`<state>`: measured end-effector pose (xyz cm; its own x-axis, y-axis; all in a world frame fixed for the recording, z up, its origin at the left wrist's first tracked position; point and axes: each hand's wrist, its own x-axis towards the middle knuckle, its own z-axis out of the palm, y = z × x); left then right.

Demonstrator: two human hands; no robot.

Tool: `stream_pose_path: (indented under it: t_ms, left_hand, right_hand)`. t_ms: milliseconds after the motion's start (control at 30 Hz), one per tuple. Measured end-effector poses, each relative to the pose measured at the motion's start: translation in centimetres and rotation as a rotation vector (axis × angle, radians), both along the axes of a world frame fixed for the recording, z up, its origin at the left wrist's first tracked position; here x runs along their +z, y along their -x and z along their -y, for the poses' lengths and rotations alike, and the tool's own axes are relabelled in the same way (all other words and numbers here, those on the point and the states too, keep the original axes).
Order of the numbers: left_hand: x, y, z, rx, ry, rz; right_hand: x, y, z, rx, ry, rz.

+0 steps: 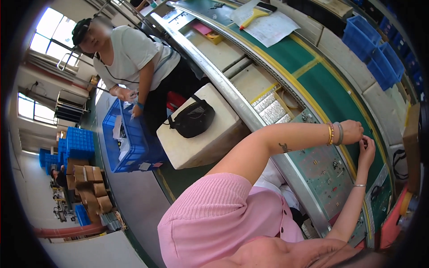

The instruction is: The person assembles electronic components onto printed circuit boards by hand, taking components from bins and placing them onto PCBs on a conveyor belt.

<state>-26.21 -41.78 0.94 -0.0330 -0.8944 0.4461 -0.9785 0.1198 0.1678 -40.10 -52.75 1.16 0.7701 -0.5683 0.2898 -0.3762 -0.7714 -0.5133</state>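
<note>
My left hand (353,131), with gold and grey bangles on the wrist, reaches out over the green conveyor belt (333,96). My right hand (367,152), with a thin bracelet on its wrist, rises to meet it. The fingertips of both hands pinch together on a small dark part (363,143), too small to make out. Just below the hands a green circuit board (321,178) with small components lies on the line. My pink sleeve (210,210) fills the lower middle.
A co-worker in a white shirt (129,58) reaches into a blue crate (129,147). A black bag (192,118) sits on a white box (210,143). Blue bins (375,49), papers with a yellow-handled brush (257,13) and stacked cardboard boxes (89,187) stand around.
</note>
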Motion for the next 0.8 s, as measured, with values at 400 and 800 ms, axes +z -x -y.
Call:
stream_pose_path:
  t_ms: [400,800]
  left_hand:
    - [-1.6,-0.2,0.4,0.046,-0.008,0.066]
    - [0.3,1.0,-1.7,-0.002,-0.087,-0.287]
  right_hand:
    - [-0.5,-0.3,-0.1,-0.066,0.193,-0.058]
    - [-0.1,3.4,-1.4,-0.030,0.284,-0.104]
